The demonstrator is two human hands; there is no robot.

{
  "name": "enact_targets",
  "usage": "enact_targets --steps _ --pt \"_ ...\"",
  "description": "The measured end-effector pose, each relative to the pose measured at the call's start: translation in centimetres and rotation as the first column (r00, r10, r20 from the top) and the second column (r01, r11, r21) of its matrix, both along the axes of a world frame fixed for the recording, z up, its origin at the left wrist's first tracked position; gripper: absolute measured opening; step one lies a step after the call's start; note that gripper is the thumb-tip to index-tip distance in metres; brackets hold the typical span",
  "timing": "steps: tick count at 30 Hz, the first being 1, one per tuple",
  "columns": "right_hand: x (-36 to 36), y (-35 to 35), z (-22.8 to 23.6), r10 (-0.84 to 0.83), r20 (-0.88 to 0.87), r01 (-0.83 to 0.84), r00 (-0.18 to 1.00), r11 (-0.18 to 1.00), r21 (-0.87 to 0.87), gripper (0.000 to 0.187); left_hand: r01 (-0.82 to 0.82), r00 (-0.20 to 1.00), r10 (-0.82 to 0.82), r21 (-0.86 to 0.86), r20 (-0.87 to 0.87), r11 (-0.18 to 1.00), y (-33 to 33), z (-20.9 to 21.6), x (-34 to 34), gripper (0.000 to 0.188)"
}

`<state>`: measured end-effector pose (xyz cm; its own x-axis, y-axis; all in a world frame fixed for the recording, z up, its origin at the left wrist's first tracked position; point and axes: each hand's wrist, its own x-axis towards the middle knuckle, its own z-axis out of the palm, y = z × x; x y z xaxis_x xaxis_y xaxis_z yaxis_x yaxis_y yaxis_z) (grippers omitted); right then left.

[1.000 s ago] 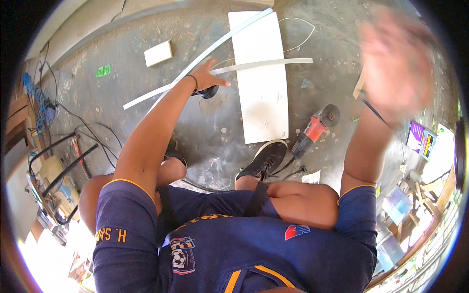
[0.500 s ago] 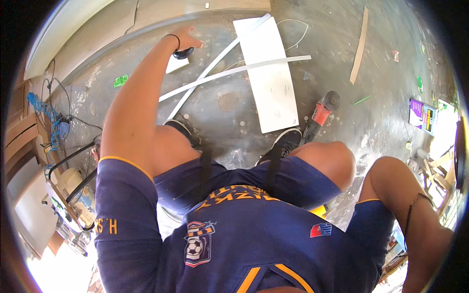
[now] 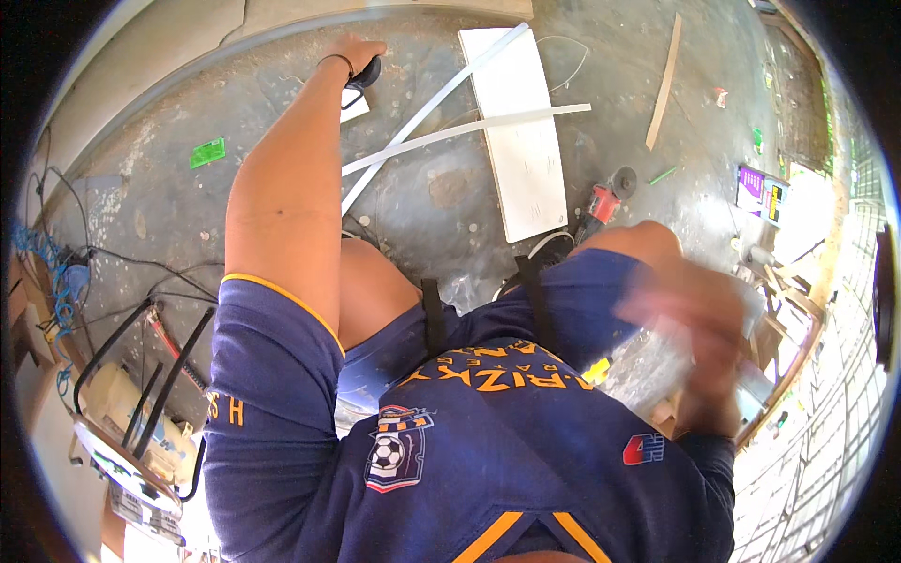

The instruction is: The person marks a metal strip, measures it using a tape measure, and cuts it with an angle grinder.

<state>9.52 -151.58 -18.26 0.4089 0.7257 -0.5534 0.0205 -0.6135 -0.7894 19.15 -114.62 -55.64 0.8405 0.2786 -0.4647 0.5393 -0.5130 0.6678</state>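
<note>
My left arm stretches to the far left, and my left hand is low over the floor. Its fingers show only in part, pointing right. A dark rounded thing with a thin loop lies against the wrist; whether the hand holds it I cannot tell. Beside it is a small white piece. My right hand is smeared by motion near my right knee, its fingers unreadable. Ahead of my feet, two long white strips cross, the flatter strip and the slanting strip, both overlapping a white panel.
A red and black angle grinder lies by my right foot. Farther right are a thin brown strip and a purple box. A green case is at left, near cables and a black-framed stand.
My right hand has swung in from the far right toward my right knee. The left hand stays low at the far left. My view has shifted slightly.
</note>
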Motion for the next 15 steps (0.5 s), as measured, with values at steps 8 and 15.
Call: enact_targets --steps 8,15 --pt "-6.9 -3.7 -11.1 0.370 -0.317 -0.453 0.874 0.855 -0.251 0.032 -0.113 0.989 0.115 -0.025 0.089 0.993 2.1 -3.3 -0.5 0.049" --pt "-7.0 -5.2 -11.8 0.512 -0.303 -0.572 0.804 0.806 -0.153 0.037 -0.058 0.998 0.060 -0.045 0.033 0.997 0.4 -1.4 -0.3 0.052"
